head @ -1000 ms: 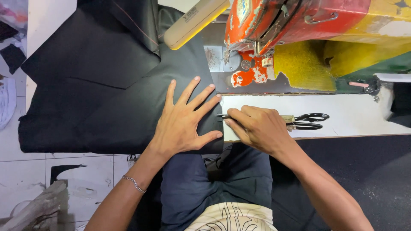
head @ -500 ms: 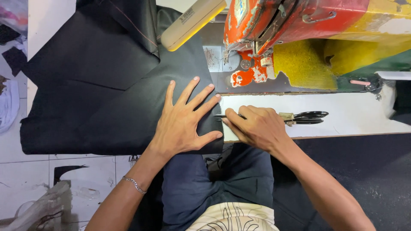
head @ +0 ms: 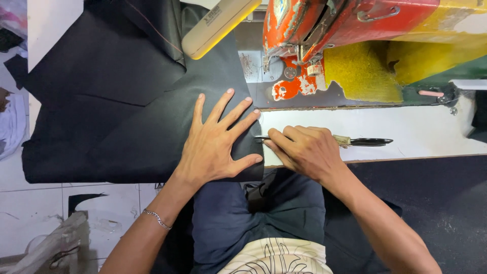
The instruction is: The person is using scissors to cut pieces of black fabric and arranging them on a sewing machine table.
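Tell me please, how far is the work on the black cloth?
Done: the black cloth lies spread flat on the white table. In hand: the left hand presses it down, and the right hand holds scissors at its edge. Left: the cloth is not under the sewing machine needle.

The scissors (head: 355,141) are largely hidden by the right hand (head: 304,149) — the black fabric (head: 127,101) is cut off at the top edge.

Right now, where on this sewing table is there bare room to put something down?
The bare patch is the white tabletop right of the right hand, between the sewing machine base and the front edge; only the scissors lie along it. Left of there is crowded: black fabric covers the table under the left hand.
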